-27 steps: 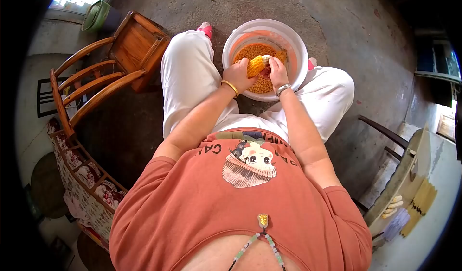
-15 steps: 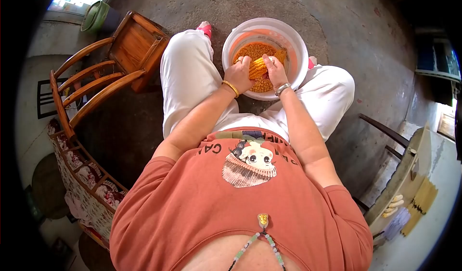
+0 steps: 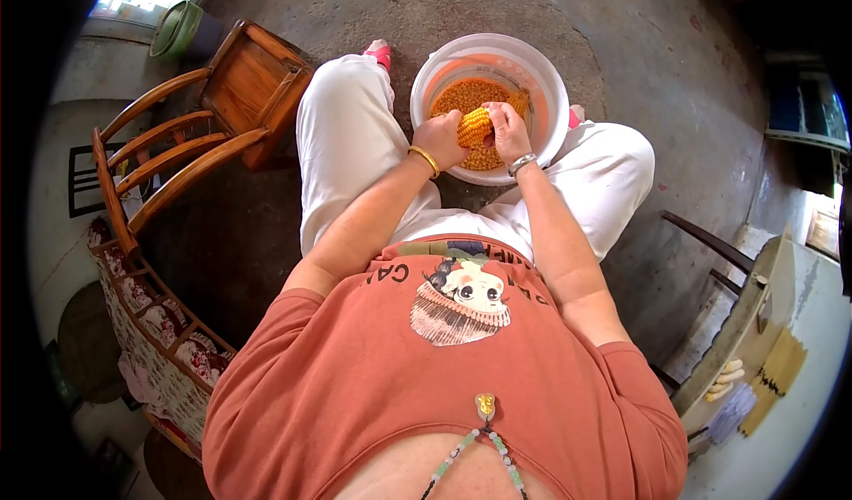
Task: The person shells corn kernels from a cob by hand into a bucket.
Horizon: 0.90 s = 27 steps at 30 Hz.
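A yellow ear of corn (image 3: 475,128) is held between my two hands above a white bucket (image 3: 555,101). My left hand (image 3: 440,139), with a gold bracelet at its wrist, is closed around one end of the ear. On the other side my right hand (image 3: 508,134), wearing a silver bracelet, grips the ear with the thumb pressed along it. Loose corn kernels (image 3: 468,94) lie in the bucket below. Another ear of corn (image 3: 519,101) seems to lean at the inner right side, partly hidden by my right hand.
The bucket stands on the concrete floor (image 3: 639,47) between my knees. To the left is a wooden chair (image 3: 240,92), with a green bin (image 3: 177,31) behind it. A patterned seat (image 3: 160,322) stands at lower left. Several pale cobs (image 3: 726,380) rest on the right.
My fingers have shifted slightly on the ear, and its visible part has turned a little. The right thumb sits less upright than before. The bucket has stayed in place.
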Available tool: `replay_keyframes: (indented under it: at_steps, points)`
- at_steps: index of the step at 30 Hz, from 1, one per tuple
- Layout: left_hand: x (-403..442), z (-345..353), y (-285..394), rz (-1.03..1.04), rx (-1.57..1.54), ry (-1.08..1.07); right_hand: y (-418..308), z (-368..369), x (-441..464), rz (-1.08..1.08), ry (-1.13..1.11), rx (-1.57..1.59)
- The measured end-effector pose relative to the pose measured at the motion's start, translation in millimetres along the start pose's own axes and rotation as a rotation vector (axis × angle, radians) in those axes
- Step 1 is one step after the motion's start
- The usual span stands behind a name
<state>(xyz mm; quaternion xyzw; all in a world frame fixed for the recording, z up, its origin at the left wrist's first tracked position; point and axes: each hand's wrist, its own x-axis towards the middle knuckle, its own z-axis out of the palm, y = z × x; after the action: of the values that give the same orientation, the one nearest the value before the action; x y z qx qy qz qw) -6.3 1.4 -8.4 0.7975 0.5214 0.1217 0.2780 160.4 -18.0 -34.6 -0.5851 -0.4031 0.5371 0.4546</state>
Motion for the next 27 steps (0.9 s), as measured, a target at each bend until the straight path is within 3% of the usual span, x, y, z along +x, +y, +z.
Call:
replay_keyframes:
  at_steps: [5, 8, 27]
  points:
    - [0.4, -0.9, 0.9, -0.004, 0.001, -0.003, -16.0, -0.7, -4.2, 0.109, -0.033, 0.12]
    - [0.2, 0.7, 0.6, -0.003, 0.0, 0.01, -6.6, 3.8, -0.2, 0.073, -0.024, -0.003]
    - [5.7, -3.9, -7.6, -0.069, -0.103, -0.085, -7.4, -4.0, -1.6, 0.025, -0.141, 0.08]
